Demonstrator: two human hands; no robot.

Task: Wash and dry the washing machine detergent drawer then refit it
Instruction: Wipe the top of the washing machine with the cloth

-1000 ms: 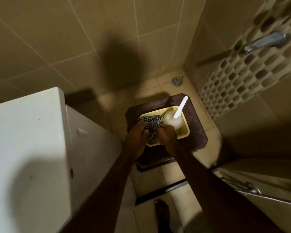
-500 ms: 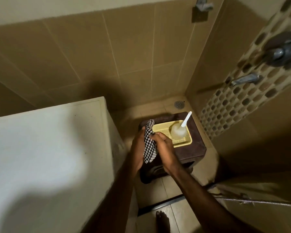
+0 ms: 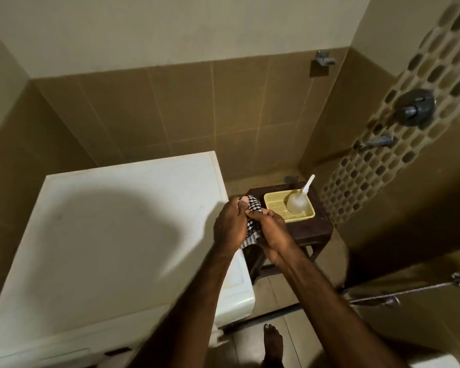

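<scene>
Both hands hold a black-and-white checked cloth (image 3: 252, 203) between them, just right of the white washing machine (image 3: 112, 235). My left hand (image 3: 230, 225) grips its left side, thumb over the upper edge. My right hand (image 3: 270, 229) grips the right side, fingers curled round the fabric. The cloth bunches between the palms, with a grey end (image 3: 64, 241) hanging below. The detergent drawer is hidden from view; I cannot tell whether it lies inside the cloth.
A dark brown stool (image 3: 311, 229) stands right of the hands, carrying a yellow tray (image 3: 298, 217) with a translucent squeeze bottle (image 3: 299, 201). Taps (image 3: 377, 142) and a valve (image 3: 414, 107) jut from the right wall. A hose (image 3: 398, 294) crosses at lower right. My bare foot (image 3: 272, 343) stands below.
The hands lifted the checked cloth out of the yellow tray and carried it left toward the washing machine. The camera tilted upward, showing more wall.
</scene>
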